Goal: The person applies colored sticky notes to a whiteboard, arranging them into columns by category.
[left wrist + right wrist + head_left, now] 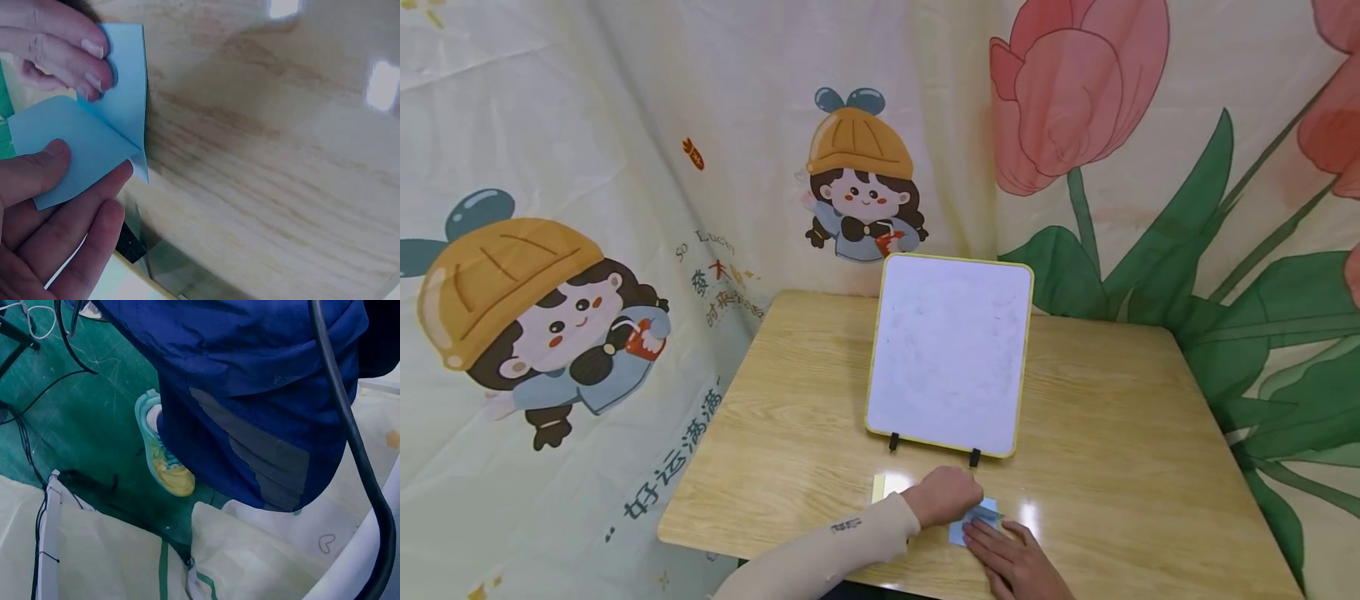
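Note:
A blue paper sheet (958, 533), partly folded over, lies on the table under both hands. In the left wrist view, the left hand (69, 219) pinches the raised flap of the blue paper (81, 150), thumb on top and fingers beneath. The right hand (56, 47) touches the sheet's other part with its fingertips, fingers side by side. From the head, the left hand (946, 496) reaches in from the left with its fingers hidden, and the right hand (1018, 562) lies with extended fingers on the paper. Neither hand appears in the right wrist view.
A whiteboard (951, 354) with a yellow rim stands tilted on black feet (974, 457) just behind the hands. Left of the left hand shows a pale yellow strip (877, 487). Printed curtains (715, 100) surround the wooden table (1112, 433). A trouser leg (250, 425) and shoe (162, 450) show below.

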A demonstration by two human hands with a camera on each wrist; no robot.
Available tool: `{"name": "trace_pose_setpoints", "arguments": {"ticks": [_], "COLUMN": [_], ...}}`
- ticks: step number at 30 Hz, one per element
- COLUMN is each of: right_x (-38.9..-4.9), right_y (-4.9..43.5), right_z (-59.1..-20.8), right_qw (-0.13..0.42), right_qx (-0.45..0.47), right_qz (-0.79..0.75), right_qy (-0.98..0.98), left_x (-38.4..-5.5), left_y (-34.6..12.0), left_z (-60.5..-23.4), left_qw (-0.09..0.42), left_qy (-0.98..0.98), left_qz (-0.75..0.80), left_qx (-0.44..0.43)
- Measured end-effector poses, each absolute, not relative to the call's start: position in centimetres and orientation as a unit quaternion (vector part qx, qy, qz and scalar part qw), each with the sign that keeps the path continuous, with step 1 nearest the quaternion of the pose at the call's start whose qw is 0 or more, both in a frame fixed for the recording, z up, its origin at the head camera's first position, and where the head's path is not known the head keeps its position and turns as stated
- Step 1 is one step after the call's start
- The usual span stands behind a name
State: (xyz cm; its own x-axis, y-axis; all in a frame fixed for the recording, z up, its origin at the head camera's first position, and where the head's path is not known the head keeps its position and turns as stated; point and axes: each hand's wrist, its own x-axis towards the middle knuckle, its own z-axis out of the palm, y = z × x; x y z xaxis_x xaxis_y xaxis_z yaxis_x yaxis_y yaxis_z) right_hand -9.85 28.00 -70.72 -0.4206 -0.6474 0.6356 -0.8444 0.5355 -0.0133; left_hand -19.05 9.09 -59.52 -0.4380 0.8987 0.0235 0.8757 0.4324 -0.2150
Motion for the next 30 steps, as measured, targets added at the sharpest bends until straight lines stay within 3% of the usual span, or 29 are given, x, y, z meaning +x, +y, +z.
{"name": "trace_pose_setpoints", "arguments": {"ticks": [25, 30], "right_x": [-9.7, -9.7], "right_y": [28.3, 28.1], "right_z": [-70.7, -70.7], "right_qw": [0.272, 0.271], "right_qx": [0.43, 0.427], "right_qz": [0.171, 0.173], "right_qy": [-0.844, -0.845], "left_x": [-21.6, -22.1], "left_y": [10.0, 10.3], "left_z": [-58.7, -58.8], "left_qw": [0.005, 0.014], "left_qy": [-0.844, -0.838], "left_qz": [0.058, 0.061], "left_qx": [-0.533, -0.543]}}
